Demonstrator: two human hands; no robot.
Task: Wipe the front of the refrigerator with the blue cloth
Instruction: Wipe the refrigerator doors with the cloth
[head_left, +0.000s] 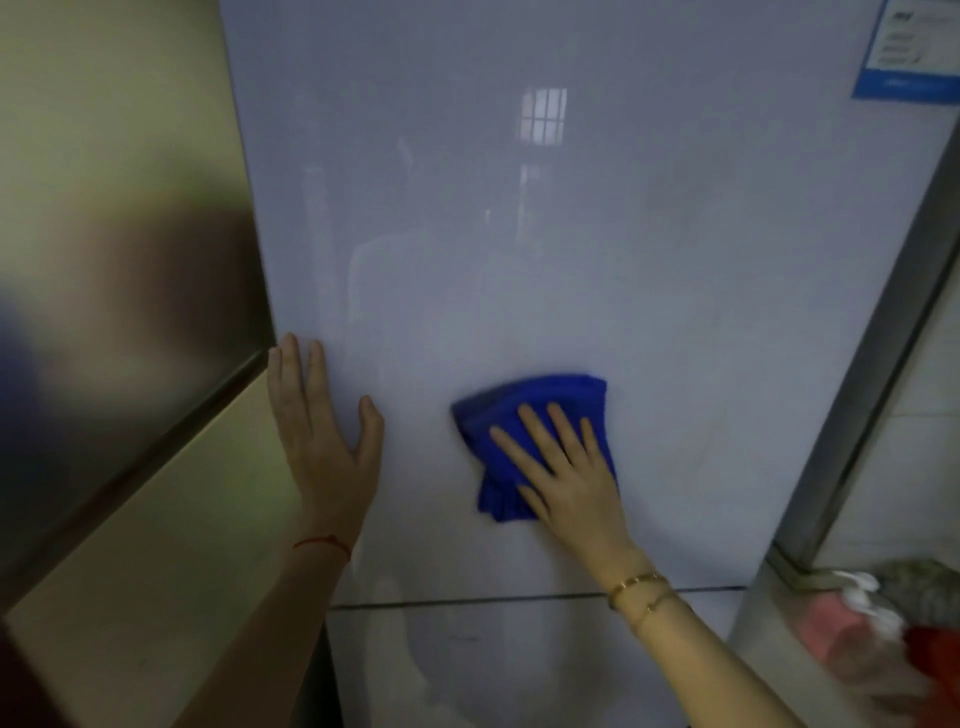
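The refrigerator's glossy pale front (545, 234) fills most of the view, with a horizontal seam between its doors low down. A folded blue cloth (514, 415) lies flat against the upper door, just above that seam. My right hand (566, 467) presses on the cloth with fingers spread, covering its lower right part. My left hand (322, 431) rests flat and bare on the door near its left edge, fingers pointing up, holding nothing.
A beige wall or cabinet side (119, 260) stands close on the left. A blue-edged label (914, 47) sticks at the door's top right. At lower right, a ledge (789, 566) carries pink, white and red items (862, 629).
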